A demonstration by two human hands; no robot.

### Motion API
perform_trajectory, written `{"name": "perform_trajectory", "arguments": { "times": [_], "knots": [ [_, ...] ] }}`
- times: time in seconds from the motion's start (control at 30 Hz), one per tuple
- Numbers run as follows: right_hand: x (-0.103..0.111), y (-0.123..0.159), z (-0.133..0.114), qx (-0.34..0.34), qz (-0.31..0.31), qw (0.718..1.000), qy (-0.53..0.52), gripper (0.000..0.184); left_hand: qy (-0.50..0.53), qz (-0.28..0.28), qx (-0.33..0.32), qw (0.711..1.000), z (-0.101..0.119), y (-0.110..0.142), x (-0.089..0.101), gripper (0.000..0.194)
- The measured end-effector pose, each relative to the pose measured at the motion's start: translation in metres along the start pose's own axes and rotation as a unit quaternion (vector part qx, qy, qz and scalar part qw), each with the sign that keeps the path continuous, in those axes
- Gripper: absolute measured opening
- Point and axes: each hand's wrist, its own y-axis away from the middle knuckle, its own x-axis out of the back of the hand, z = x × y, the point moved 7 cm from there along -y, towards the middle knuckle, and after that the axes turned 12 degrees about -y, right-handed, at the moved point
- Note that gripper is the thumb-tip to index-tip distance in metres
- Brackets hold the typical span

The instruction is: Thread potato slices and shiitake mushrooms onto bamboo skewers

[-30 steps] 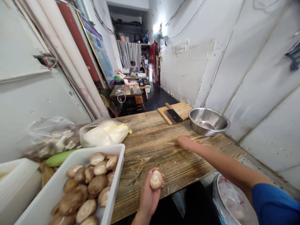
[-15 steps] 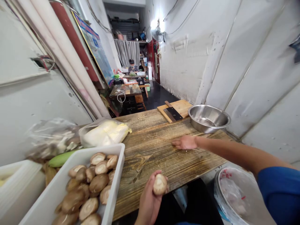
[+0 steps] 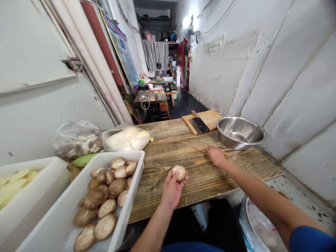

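My left hand (image 3: 173, 190) is closed on a shiitake mushroom (image 3: 179, 172), its pale gill side showing, above the near part of the wooden table (image 3: 162, 154). Farther out, my right hand (image 3: 215, 156) has its fingers curled around the end of a thin bamboo skewer (image 3: 193, 145), low over the tabletop. The skewer points away to the left; the fingertips are partly hidden. To the left, a white plastic tray (image 3: 140, 175) holds several shiitake mushrooms (image 3: 117, 186), some cap up and some gill up.
A cleaver (image 3: 199, 125) lies on a cutting board (image 3: 210, 119) at the far edge, beside a steel basin (image 3: 240, 134). On the left are bagged cabbage (image 3: 127, 138), bagged mushrooms (image 3: 81, 140), a green vegetable (image 3: 84, 160) and a tray of pale slices (image 3: 18, 182). A lined bin (image 3: 262, 224) stands lower right.
My left hand has risen and moved forward with the mushroom, turning it. My right hand, spread on the table half a second ago, is now curled around the skewer end. The view has shifted left.
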Motion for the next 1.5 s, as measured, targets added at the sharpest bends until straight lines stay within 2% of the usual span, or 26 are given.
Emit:
{"name": "perform_trajectory", "arguments": {
  "times": [0.13,0.2,0.3,0.37,0.43,0.47,0.5,0.57,0.7,0.8,1.2,1.5],
  "knots": [
    [0.022,-0.004,-0.003,-0.02,0.036,0.998,-0.04,0.026,0.03,-0.021,-0.002,0.999,0.009,0.0,-0.001,0.029],
    [0.036,0.006,-0.013,-0.012,0.063,0.995,-0.071,0.021,0.029,-0.028,-0.005,0.999,0.014,0.002,0.0,0.035],
    [0.044,0.049,-0.044,0.028,0.102,0.986,-0.131,0.026,0.019,-0.032,-0.017,0.999,0.02,0.004,0.005,0.037],
    [0.03,0.092,-0.073,0.08,0.085,0.974,-0.193,0.034,0.017,-0.017,-0.037,0.999,0.024,0.003,0.009,0.034],
    [0.015,0.137,-0.097,0.131,0.09,0.915,-0.372,0.034,0.011,0.002,-0.062,0.998,0.029,0.002,0.013,0.032],
    [0.008,0.156,-0.105,0.14,0.102,0.889,-0.424,0.03,0.004,0.007,-0.071,0.997,0.03,0.001,0.014,0.031],
    [0.001,0.17,-0.109,0.141,0.114,0.869,-0.46,0.03,-0.003,0.008,-0.073,0.997,0.031,0.001,0.013,0.03],
    [-0.011,0.185,-0.115,0.134,0.116,0.852,-0.492,0.031,-0.006,0.003,-0.061,0.998,0.03,0.001,0.01,0.027],
    [-0.013,0.186,-0.114,0.119,0.11,0.857,-0.489,0.033,0.02,0.002,-0.028,0.999,0.029,0.002,0.001,0.02],
    [-0.009,0.185,-0.11,0.115,0.119,0.862,-0.478,0.033,0.015,0.003,-0.032,0.999,0.032,0.003,-0.002,0.017],
    [-0.008,0.184,-0.107,0.113,0.141,0.853,-0.49,0.032,0.02,0.008,-0.016,1.0,0.036,0.006,-0.003,0.015],
    [-0.007,0.181,-0.109,0.117,0.133,0.849,-0.497,0.032,0.013,0.001,-0.017,1.0,0.037,0.007,-0.007,0.015]
  ]
}}
